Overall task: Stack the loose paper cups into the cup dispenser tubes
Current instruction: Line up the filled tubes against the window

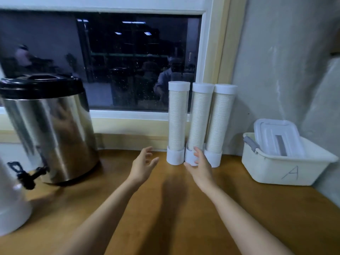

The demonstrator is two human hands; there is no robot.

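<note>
Touching middle dispenser tube (200,116) base: right hand (199,168); left hand (142,165) spread.

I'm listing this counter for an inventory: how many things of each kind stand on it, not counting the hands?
Cup dispenser tubes: 3
Steel urn: 1
White vessel at the left edge: 1
White tub marked A: 1
Lid lying in the tub: 1
Loose paper cups: 0 in view
Total: 7

My right hand (199,167) hides part of the base of the middle clear dispenser tube (200,116); the white rounded container (11,205), near left, is cropped.
</note>
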